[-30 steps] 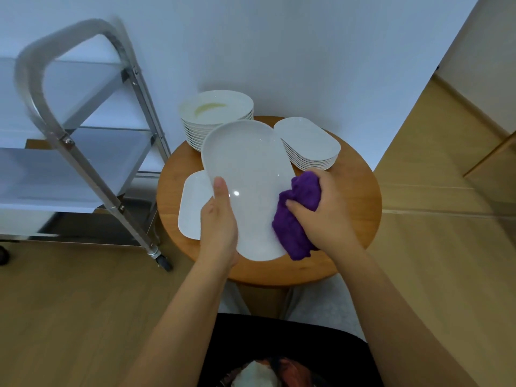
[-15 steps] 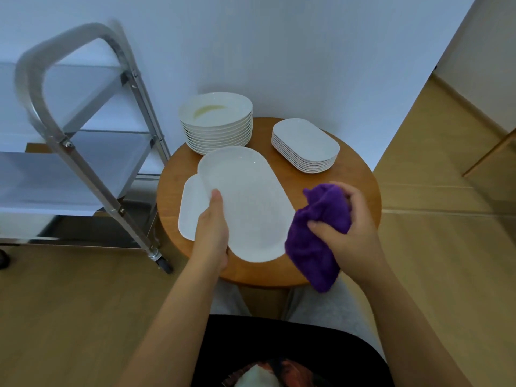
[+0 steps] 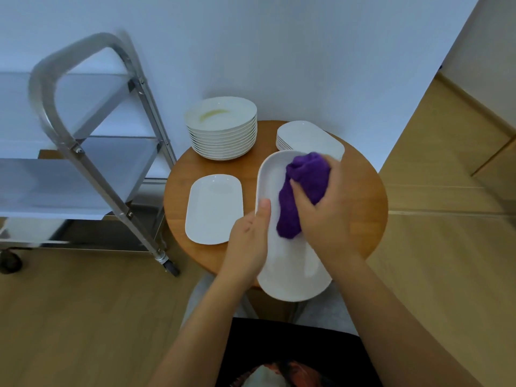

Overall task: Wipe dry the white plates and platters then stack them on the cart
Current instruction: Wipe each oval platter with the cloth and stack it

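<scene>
My left hand (image 3: 248, 241) grips the platter (image 3: 290, 263) at its left rim, long axis running away from me, while my right hand (image 3: 324, 208) clutches the cloth (image 3: 304, 185) on its far half, over the desk (image 3: 360, 196) front.

cloth (image 3: 305, 188) — purple | platter (image 3: 290, 272) — white | table (image 3: 360, 196) — brown wood | cart (image 3: 83, 152) — silver

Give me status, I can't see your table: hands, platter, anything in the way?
Left hand grips platter edge. Right hand presses purple cloth into it. Cart shelves unobstructed.
</scene>
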Tool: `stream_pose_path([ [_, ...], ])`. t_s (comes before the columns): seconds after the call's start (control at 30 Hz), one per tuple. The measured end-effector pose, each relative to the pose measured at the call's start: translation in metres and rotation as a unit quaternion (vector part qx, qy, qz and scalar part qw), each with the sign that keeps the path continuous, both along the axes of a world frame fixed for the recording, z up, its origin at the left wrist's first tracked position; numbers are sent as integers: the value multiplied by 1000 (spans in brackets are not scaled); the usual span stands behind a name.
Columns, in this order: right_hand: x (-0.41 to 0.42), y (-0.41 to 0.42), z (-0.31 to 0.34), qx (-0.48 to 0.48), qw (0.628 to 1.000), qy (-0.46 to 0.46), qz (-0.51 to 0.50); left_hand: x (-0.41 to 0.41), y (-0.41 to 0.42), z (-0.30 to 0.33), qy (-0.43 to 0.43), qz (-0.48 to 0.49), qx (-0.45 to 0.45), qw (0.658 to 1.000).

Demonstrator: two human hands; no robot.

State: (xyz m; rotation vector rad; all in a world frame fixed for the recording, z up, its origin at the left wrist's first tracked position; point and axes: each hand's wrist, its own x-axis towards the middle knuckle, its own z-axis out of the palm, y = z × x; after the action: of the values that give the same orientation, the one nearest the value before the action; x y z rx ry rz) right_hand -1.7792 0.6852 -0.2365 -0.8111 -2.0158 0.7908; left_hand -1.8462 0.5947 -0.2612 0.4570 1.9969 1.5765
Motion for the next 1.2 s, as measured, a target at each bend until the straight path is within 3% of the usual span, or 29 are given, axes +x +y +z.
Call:
stream_pose_path([
  [0.27, 27, -24, -57, -79, 966, -119, 215, -19, -4, -6, -31, 73, -18, 997],
  [0.47, 62, -13, -46, -163, 973, 0, 164, -24, -3, -5, -93, 99, 15, 991],
  [0.7, 69, -30, -51, -74, 940, -155, 294, -22, -2, -1, -166, 140, 70, 974],
  [0.8, 62, -37, -57, 43, 948, -174, 263, -20, 1, 5, -203, 147, 74, 965],
  [0.93, 50, -40, -61, 174, 961, -139, 165, -25, 4, 13, -207, 134, 101, 964],
  [1.07, 44, -38, -62, 217, 969, -60, 100, -27, 11, 23, -192, 101, 128, 968],
  [1.2, 39, -25, -50, 250, 965, -30, 78, -31, 16, 33, -282, 133, 162, 936],
])
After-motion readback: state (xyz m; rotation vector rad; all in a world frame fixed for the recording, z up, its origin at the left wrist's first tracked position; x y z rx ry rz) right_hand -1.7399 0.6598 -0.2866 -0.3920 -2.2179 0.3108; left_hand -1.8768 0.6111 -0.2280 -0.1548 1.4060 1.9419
